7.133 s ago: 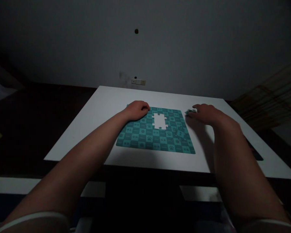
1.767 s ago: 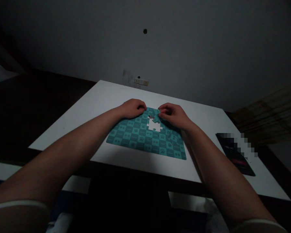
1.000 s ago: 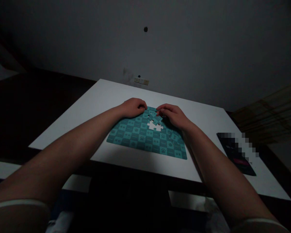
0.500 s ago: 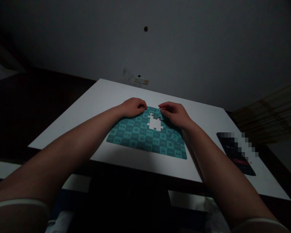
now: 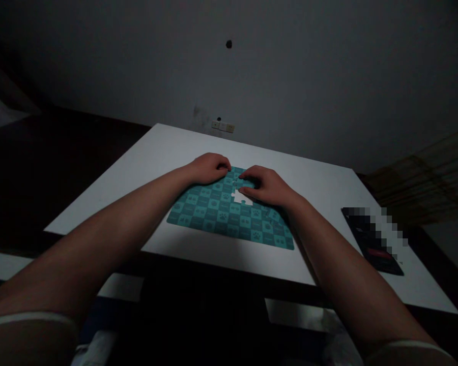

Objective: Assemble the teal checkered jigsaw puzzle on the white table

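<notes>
A teal checkered jigsaw puzzle with paw prints lies flat on the white table. Near its middle, a white gap shows the outline of absent pieces. My left hand rests on the puzzle's far left part with curled fingers, its fingertips by the far edge. My right hand is over the far right part. Its thumb and fingers bracket a teal puzzle piece just beyond the gap, partly hidden by the hand. Some pieces at the right side look loose or uneven.
The white table stands near a grey wall with a socket strip. On the table's right side lies a dark flat item, partly pixelated. Patterned cloth hangs at the far right.
My right hand has moved left and slightly nearer, over the gap. The gap's far part now shows teal, and less white is visible. My left hand stays put.
</notes>
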`<state>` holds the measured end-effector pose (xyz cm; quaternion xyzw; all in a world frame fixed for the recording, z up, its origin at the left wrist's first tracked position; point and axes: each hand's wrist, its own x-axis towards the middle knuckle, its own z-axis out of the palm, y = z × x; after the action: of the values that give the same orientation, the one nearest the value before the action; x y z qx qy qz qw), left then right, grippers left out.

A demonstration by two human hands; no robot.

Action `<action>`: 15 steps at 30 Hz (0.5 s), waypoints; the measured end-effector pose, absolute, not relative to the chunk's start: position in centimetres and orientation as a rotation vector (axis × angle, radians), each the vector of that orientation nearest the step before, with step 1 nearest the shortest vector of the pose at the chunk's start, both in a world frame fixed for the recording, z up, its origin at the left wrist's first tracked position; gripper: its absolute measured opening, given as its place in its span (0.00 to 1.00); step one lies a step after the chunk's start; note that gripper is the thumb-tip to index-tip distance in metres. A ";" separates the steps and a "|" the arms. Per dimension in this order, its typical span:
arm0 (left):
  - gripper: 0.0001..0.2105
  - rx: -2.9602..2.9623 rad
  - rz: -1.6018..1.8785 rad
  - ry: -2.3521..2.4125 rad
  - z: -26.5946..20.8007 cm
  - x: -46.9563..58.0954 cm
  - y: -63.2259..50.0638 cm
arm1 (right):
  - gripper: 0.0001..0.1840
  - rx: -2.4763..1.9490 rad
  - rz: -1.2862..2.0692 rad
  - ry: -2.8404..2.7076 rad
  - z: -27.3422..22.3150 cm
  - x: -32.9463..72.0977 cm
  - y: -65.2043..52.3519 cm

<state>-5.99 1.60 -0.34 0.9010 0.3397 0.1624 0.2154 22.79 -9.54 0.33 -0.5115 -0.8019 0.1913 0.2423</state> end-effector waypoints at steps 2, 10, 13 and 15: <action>0.22 2.499 0.452 0.938 -0.3 -6.0 1.6 | 0.18 -1.397 0.525 -2.213 0.5 22.7 -9.6; 0.21 2.502 0.439 0.940 -0.1 -6.0 1.4 | 0.16 -1.379 0.378 -2.345 1.0 22.4 -9.7; 0.22 2.502 0.431 0.949 0.1 -5.9 1.3 | 0.15 -1.404 0.400 -2.336 1.2 22.5 -9.8; 0.23 2.508 0.424 0.948 0.1 -5.9 1.2 | 0.15 -1.422 0.416 -2.334 1.3 22.7 -9.8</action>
<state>-5.90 1.23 0.09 0.9028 0.3415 0.1527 0.2120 22.67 -9.84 1.35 -0.5052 -0.8293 0.1478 0.1876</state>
